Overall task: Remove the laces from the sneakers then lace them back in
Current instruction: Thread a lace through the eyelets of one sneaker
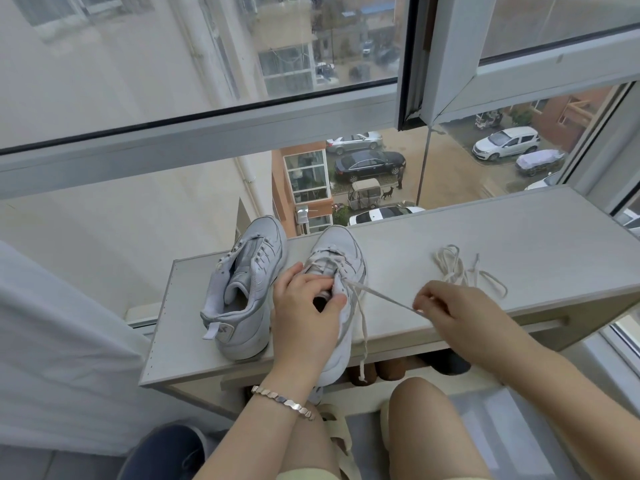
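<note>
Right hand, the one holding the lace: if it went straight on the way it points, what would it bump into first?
Probably the partly laced sneaker that the left hand grips; the right hand points along the taut lace towards it.

The left sneaker point(242, 289) & right sneaker point(346, 251) are finished smooth, leather-like, w/ slight sheen. The loose lace point(456, 273) & threaded lace point(381, 295) are made of flat woven cloth, matt. The cabinet top point(519, 237) is surfaced in smooth matt laminate. The bracelet point(282, 398) is made of shiny metal links.
</note>
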`<state>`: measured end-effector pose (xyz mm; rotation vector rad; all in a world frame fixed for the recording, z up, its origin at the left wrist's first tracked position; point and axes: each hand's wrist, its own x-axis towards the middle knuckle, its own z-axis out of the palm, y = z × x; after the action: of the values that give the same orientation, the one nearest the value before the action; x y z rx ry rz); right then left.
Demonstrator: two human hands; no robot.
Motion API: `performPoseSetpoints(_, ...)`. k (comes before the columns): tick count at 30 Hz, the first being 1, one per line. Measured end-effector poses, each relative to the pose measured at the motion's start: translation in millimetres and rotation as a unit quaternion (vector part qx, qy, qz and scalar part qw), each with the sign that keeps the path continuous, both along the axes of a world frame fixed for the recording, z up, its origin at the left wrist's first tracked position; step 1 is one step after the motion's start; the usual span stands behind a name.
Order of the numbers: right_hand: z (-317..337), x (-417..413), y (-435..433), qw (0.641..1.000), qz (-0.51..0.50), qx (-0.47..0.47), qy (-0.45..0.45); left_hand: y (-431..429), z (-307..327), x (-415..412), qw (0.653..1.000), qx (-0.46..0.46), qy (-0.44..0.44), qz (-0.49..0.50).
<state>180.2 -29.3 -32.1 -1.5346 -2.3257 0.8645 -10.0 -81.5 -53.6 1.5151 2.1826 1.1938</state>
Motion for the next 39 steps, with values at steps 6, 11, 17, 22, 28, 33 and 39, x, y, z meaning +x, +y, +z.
performPoseSetpoints(6, -11, -58, 6, 0.998, 0.044, 0.021, 0.028, -1, 1, -3, 1.0, 0.007, -0.013, -0.009)
performPoseSetpoints(11, -20, -73, 13, 0.992, 0.065, 0.066, 0.091, 1, -1, -4, 1.0, 0.006, -0.024, -0.009)
performPoseSetpoints(17, 16, -41, 1, 0.85, 0.07, -0.081, 0.517, 3, -2, -3, 1.0, 0.011, -0.016, 0.006)
performPoseSetpoints(22, 9, -43, 4, 0.795, -0.002, -0.232, 0.561, 2, -2, -5, 0.999, 0.008, -0.03, 0.017)
performPoseSetpoints(28, 13, -14, -2, 0.934, -0.016, -0.145, 0.327, 6, 1, -1, 0.999, -0.005, -0.028, 0.028)
performPoseSetpoints(33, 23, -20, 4, 0.981, 0.0, -0.124, 0.148, 7, 0, -7, 0.998, 0.002, -0.055, 0.007)
performPoseSetpoints(39, -3, -60, 24, 0.997, -0.012, -0.029, 0.071, 4, 2, -5, 0.999, -0.008, -0.047, -0.009)
